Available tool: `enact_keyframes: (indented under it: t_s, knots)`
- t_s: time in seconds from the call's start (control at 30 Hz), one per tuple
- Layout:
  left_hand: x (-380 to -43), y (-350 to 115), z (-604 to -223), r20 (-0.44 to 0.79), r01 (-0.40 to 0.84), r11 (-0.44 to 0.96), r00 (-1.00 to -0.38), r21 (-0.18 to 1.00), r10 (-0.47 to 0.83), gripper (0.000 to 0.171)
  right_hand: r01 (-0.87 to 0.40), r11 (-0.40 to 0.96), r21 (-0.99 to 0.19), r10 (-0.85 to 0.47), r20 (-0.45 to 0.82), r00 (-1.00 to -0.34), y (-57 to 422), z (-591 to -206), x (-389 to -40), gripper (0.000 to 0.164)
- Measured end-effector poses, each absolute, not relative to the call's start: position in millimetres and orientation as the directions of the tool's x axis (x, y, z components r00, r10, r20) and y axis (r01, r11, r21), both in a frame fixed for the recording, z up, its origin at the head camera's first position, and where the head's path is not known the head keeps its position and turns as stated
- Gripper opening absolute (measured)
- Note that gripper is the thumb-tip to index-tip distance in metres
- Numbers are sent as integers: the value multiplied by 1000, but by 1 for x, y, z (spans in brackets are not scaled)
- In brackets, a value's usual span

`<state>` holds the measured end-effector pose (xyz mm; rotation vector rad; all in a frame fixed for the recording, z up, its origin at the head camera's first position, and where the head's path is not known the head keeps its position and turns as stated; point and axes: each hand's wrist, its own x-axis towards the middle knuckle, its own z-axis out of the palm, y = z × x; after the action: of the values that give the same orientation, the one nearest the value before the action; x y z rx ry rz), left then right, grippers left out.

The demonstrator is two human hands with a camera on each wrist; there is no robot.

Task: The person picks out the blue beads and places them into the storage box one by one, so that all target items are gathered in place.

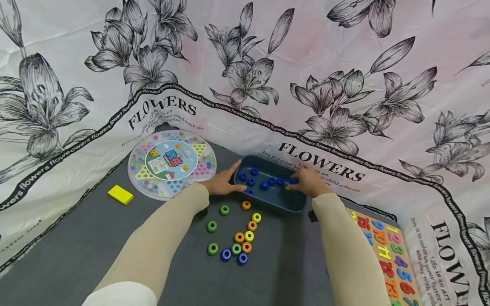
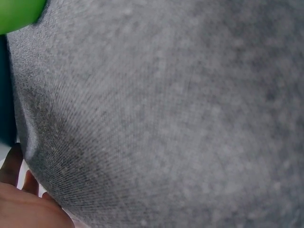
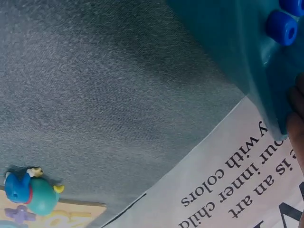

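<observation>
A dark blue-green plastic bin (image 1: pixel 275 205) stands at the back of the table with several blue beads (image 1: pixel 264 185) inside. My left hand (image 1: pixel 223 180) holds the bin's left end, thumb over the near rim and fingers along the outer side. Inside the right end, my right hand (image 1: pixel 311 182) has its thumb and fingertips around a blue bead (image 1: pixel 293 181). In the right wrist view only the edge of that hand shows, beside the bin wall (image 3: pixel 256 90). Nearer me lie loose green beads (image 1: pixel 212 226), orange beads (image 1: pixel 239 237), yellow beads (image 1: pixel 249 236) and blue beads (image 1: pixel 226 255).
A round Chinese checkers set (image 1: pixel 172 163) lies left of the bin, with a yellow block (image 1: pixel 120 194) beside it. At the right is a wooden number board (image 1: pixel 394 255); a small blue and teal toy figure (image 3: pixel 38 192) sits by its edge. Flower-printed sheeting (image 1: pixel 245 51) rises behind the table.
</observation>
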<state>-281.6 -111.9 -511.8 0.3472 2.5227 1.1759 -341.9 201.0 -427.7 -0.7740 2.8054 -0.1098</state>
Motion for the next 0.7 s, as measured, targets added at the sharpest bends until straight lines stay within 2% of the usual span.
enact_keyframes:
  t_s: [0.23, 0.37, 0.5, 0.6, 0.7]
  knots:
    - [-281, -112, -510, -204, 76, 636, -912, 768, 355, 100, -521, 841, -145, -540, -184, -821, 203, -429, -342, 51]
    - [-282, -114, -512, -200, 76, 634, -914, 770, 352, 100, -545, 830, -120, -558, -181, -810, 198, -427, -342, 59]
    - [-282, -114, -513, -199, 78, 636, -915, 768, 352, 99, -596, 799, -83, -601, -96, -793, 183, -416, -336, 66]
    - [-282, -114, -513, -204, 76, 640, -913, 765, 353, 99, -712, 701, -44, -708, 71, -702, 164, -406, -321, 54]
    - [-282, -113, -513, -201, 81, 639, -913, 765, 356, 99, -856, 517, 23, -839, 214, -500, 142, -404, -293, 35]
